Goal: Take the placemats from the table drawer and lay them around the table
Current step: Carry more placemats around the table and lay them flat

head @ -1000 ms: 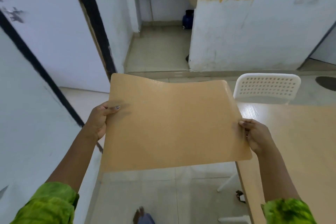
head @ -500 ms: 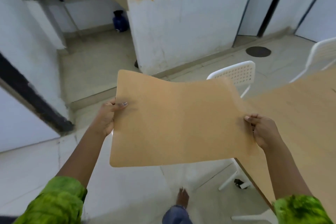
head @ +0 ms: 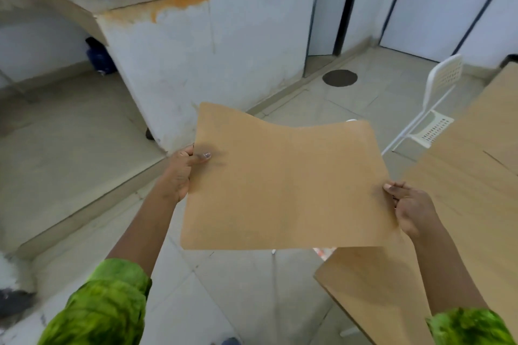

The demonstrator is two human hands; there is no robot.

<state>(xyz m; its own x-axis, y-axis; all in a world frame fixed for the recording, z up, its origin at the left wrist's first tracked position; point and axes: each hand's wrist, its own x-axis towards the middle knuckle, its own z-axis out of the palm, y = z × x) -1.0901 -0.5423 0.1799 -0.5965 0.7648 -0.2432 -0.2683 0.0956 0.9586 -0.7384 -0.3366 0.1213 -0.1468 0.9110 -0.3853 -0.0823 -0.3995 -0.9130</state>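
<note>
A tan, flexible placemat (head: 283, 185) hangs in the air in front of me, slightly curved along its far edge. My left hand (head: 179, 173) pinches its left edge with the thumb on top. Its right edge is gripped by my right hand (head: 412, 210). The light wooden table (head: 462, 204) lies to the right, its near corner just below and right of the placemat. The mat's right part overlaps the table's edge in view; it is held above the floor and is not lying on the table. No drawer is in view.
A white perforated chair (head: 440, 109) stands at the table's far side. A white half-wall with an orange stain (head: 179, 45) and a raised floor step (head: 84, 204) are on the left. A dark round floor cover (head: 339, 77) and doors lie beyond.
The view has swung to the right, bringing the table and far chair more into sight. The placemat, still held by both hands, has moved right toward the table's corner.
</note>
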